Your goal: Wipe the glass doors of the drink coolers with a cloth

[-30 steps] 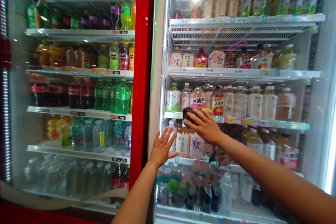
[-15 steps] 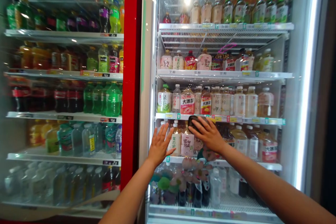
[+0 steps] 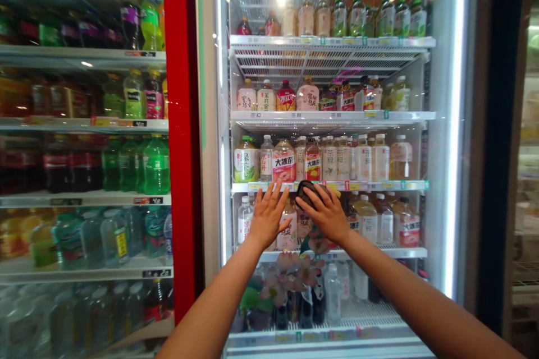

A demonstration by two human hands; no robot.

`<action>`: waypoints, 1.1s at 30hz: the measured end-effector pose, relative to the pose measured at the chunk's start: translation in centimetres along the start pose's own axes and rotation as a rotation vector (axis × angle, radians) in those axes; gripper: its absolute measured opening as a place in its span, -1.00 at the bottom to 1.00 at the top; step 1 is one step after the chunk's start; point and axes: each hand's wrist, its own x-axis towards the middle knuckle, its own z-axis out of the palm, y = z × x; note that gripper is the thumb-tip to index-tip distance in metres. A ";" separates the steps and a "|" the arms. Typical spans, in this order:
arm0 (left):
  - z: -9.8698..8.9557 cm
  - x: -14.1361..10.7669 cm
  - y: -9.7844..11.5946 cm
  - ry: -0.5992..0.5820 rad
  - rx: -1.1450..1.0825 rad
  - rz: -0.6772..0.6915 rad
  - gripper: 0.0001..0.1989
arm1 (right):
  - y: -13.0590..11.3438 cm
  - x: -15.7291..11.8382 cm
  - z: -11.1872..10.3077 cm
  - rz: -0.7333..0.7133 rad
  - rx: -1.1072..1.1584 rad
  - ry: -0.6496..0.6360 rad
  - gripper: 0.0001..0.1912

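A glass-fronted drinks fridge with several lit shelves (image 3: 328, 116) fills the middle of the view. My left hand (image 3: 269, 214) is raised in front of it, fingers spread, with nothing in it. Just to its right, my right hand (image 3: 326, 210) has its fingers over a dark, rounded object (image 3: 306, 190), which it holds up at the glass; the hand hides most of it. Behind my hands are bottles with pale pink labels (image 3: 288, 235). Above them stands a large bottle with a red label (image 3: 284, 161).
A red fridge frame (image 3: 181, 123) stands at the left, beside more shelves of bottles, among them green ones (image 3: 156, 165). Flower decorations or reflections (image 3: 290, 277) show low on the glass. A dark upright edge (image 3: 501, 123) and further shelves are at the right.
The view has shifted right, so the fridges sit further left. My left hand has moved right across the glass, closer to my right hand, which still has the dark object.
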 end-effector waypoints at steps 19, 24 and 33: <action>0.9 3.7 3.2 0.017 -0.047 0.047 -0.04 | 7.2 -0.7 -1.5 0.248 -0.058 0.016 -0.41; 1.3 3.9 4.2 0.007 -0.051 0.039 -0.04 | 8.9 -5.5 -1.7 0.611 -0.137 0.197 -0.34; 2.3 5.3 6.5 -0.010 -0.057 0.045 -0.03 | 8.8 -3.9 -2.0 0.237 -0.029 -0.015 -0.32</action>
